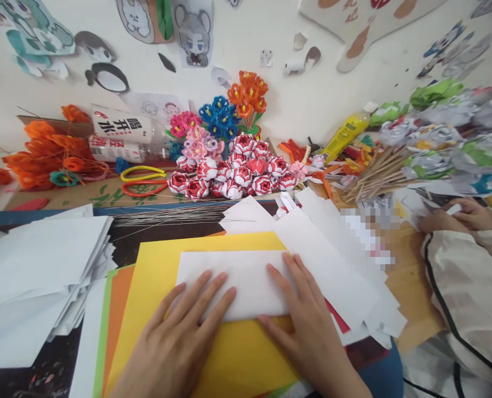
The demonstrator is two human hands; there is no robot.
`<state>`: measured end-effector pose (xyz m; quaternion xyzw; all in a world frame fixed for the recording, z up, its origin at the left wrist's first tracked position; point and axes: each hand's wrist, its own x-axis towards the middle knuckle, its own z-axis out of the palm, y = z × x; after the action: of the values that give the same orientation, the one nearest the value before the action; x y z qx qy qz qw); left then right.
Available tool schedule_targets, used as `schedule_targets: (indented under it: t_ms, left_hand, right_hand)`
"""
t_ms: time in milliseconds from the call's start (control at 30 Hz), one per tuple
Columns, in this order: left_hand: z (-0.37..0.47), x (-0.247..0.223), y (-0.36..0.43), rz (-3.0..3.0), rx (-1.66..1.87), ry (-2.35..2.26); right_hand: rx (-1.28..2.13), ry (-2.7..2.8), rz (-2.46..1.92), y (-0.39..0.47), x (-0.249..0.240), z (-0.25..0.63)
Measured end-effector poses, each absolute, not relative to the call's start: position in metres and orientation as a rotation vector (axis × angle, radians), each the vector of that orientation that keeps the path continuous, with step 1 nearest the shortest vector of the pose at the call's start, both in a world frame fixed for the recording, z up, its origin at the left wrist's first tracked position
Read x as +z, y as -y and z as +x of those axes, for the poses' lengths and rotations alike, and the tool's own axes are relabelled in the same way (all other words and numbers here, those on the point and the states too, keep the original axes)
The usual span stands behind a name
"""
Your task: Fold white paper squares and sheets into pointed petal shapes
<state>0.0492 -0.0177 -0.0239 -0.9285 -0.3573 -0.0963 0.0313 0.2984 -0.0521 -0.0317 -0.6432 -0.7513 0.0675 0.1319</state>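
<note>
A white sheet of paper, apparently folded into a long rectangle, lies on a large yellow sheet. My left hand rests flat on its left part, fingers spread. On its right end lies my right hand, with the fingers stretched out and the thumb near the lower edge. Neither hand grips the paper. Under the yellow sheet, orange and green sheets show at the left. Loose white sheets overlap just right of my right hand.
White paper stacks fill the left side. Thin wires lie behind the yellow sheet. Red-and-white paper flowers, orange flowers and a yellow bottle line the wall. At right, another person's hands hold paper near wooden sticks.
</note>
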Motion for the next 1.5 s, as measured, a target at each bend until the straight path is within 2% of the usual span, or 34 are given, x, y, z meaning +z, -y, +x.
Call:
schedule_targets:
  t_ms: [533,933,1500]
  left_hand:
    - [0.047,-0.017,0.022,-2.848,-0.180,1.096]
    - [0.045,-0.020,0.028,-2.831,-0.172,1.106]
    - [0.042,-0.006,0.024,-2.848,-0.092,0.941]
  right_hand:
    - [0.136,2.270,-1.825,0.054,-0.028,0.301]
    - [-0.169,2.202,-1.971,0.046,-0.025,0.272]
    - [-0.215,2.192,-2.083,0.047,-0.025,0.262]
